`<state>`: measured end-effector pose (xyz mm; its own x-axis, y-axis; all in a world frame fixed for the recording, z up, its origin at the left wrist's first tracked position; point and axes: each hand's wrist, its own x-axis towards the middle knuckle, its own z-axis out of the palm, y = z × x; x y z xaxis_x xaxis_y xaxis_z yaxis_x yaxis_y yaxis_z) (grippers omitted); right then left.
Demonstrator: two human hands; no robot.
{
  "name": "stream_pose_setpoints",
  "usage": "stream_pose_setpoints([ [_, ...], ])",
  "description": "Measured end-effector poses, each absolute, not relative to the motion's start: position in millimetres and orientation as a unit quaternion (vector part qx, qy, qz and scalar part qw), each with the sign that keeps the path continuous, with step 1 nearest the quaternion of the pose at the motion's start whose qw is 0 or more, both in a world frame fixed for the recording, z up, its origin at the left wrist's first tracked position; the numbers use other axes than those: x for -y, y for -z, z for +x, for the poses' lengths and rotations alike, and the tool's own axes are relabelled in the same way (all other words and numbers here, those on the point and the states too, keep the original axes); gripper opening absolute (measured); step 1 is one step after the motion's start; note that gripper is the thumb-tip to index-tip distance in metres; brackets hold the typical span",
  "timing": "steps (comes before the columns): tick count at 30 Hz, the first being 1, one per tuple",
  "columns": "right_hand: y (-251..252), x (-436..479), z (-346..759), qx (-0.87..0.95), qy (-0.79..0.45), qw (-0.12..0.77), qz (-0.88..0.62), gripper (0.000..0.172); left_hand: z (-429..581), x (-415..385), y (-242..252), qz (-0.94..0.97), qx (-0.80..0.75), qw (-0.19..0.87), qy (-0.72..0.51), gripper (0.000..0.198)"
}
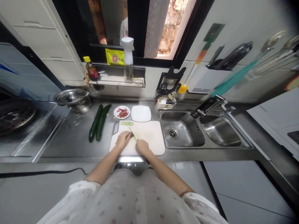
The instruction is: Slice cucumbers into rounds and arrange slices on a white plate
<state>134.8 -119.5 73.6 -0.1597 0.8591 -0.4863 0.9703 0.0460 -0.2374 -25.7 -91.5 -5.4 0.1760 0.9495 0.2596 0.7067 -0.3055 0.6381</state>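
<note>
My right hand (142,147) is wrapped round the handle of a kitchen knife (133,134), its blade slanting up and left over a white cutting board (154,133). Beside the blade, my left hand (123,139) is closed, fingers curled, on a cucumber piece (132,135); only a bit of dark green shows at the fingertips. Pale green cucumber slices (126,123) lie in an overlapping row near the board's far left edge. Two whole dark green cucumbers (100,124) rest on the steel counter left of the board.
Behind the board stand a small plate of chopped red pieces (122,112) and a white square plate (141,113). A double sink (182,144) with a black faucet (205,107) is at right. A lidded steel pot (77,101) sits at back left, below a shelf (114,81) holding bottles.
</note>
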Motion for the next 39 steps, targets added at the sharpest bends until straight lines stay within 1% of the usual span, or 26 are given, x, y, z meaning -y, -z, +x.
stream_pose_setpoints([
  [9, -70.0, 149.1, 158.6, -0.717, 0.26, 0.126, 0.635, 0.03, -24.6, 91.9, 6.0, 0.744, -0.562, 0.18, -0.313, 0.023],
  [23, -81.7, 161.3, 173.8, -0.7, 0.267, 0.153, 0.644, 0.03, -22.9, 90.3, 2.6, 0.735, -0.582, 0.183, -0.296, 0.023],
  [27, -85.9, 162.5, 185.6, -0.712, 0.227, 0.158, 0.645, 0.03, -23.4, 92.4, 3.0, 0.723, -0.594, 0.183, -0.3, 0.025],
  [31, -90.6, 158.5, 198.4, -0.697, 0.188, 0.163, 0.672, 0.033, -24.7, 96.7, 2.2, 0.714, -0.605, 0.176, -0.306, 0.026],
  [37, -95.2, 152.1, 211.0, -0.698, 0.132, 0.139, 0.69, 0.036, -27.1, 104.1, -2.0, 0.707, -0.616, 0.158, -0.31, 0.025],
  [39, -94.5, 151.9, 213.1, -0.702, 0.115, 0.128, 0.692, 0.04, -28.0, 104.9, -3.3, 0.697, -0.625, 0.152, -0.318, 0.026],
])
